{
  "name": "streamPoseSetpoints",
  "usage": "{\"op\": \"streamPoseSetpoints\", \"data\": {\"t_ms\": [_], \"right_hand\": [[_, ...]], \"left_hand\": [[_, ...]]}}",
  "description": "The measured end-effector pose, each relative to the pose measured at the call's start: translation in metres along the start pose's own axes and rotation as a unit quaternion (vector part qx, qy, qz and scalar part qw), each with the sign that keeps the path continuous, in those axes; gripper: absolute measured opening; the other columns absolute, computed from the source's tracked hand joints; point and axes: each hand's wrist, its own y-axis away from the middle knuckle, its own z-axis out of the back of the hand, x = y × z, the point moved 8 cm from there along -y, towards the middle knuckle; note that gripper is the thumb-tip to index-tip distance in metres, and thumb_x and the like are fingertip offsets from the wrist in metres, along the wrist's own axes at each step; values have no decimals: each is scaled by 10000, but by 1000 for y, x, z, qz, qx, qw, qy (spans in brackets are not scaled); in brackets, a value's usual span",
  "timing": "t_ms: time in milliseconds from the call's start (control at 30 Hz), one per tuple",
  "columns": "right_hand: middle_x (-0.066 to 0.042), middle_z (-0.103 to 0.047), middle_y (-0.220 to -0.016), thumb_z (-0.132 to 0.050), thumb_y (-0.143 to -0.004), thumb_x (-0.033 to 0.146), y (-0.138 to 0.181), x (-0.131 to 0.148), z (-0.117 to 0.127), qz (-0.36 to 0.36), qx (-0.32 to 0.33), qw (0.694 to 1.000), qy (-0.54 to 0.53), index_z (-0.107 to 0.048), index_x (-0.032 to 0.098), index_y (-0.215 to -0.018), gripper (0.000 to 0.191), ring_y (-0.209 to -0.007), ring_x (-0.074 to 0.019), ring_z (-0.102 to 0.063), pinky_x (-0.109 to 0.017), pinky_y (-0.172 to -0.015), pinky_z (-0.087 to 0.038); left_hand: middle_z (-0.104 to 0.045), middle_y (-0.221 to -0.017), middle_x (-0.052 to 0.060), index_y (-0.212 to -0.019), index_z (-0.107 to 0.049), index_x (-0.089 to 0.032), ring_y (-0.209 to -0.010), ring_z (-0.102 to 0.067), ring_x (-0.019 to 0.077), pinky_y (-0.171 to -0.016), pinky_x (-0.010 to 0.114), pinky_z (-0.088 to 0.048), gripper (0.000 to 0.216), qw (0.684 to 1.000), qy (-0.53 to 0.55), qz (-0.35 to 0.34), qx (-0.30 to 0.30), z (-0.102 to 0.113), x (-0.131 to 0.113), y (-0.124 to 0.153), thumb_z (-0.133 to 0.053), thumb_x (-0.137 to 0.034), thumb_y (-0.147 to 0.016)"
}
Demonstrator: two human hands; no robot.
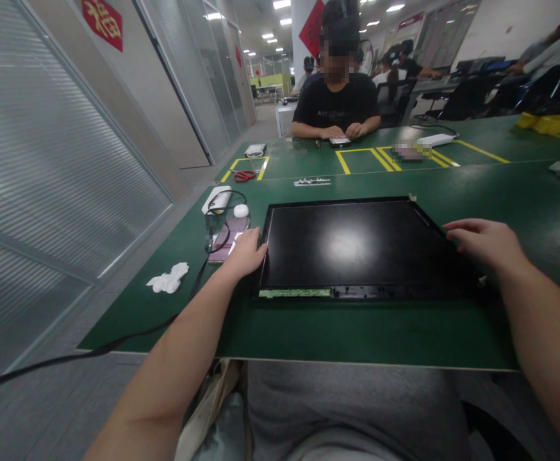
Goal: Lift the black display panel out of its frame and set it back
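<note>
A black LCD screen panel (304, 250) lies face up on the green table, a bright reflection on its glass. Along its near edge runs a green circuit strip (294, 293). My left hand (246, 253) holds the panel's left edge, with the thumb at the frame. On the opposite side my right hand (489, 244) has its bent fingers against the right edge; the fingertips are partly hidden. Small bits of tape (412, 198) stick at the far right corner. Just beyond my left hand lies a purplish phone (227, 241).
Left of the panel are a white power bank (217, 200), a black cable (140, 333), a small white round case (241, 210) and crumpled tissue (168, 279). Red scissors (245, 176) and white strips (312, 182) lie farther off. A person (336, 102) sits opposite.
</note>
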Motion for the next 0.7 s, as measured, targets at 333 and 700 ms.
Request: {"op": "streamPoseSetpoints", "data": {"t_ms": [333, 700], "right_hand": [[-9, -607, -672, -491, -589, 324, -6, -12, -10, -38, 26, 999, -8, -657, 237, -855, 326, -509, -113, -498, -272, -534, -375], [3, -613, -728, -504, -594, 325, -7, -5, -9, 9, 23, 998, 61, -671, 256, -788, 265, -661, -141, -505, -279, -607, -358]], "left_hand": [[-585, -1330, 185, -1216, -630, -79, -1288, -514, 319, -1141, 449, -369, 440, 1000, -8, -20, 9, -5, 2, -2, -441, -291, -879], [-596, -1327, 214, -1211, -629, -58, -1291, -514, 348, -1141, 485, -367, 442, 1000, 1, -5, 8, -3, -1, -2, -447, -259, -861]]}}
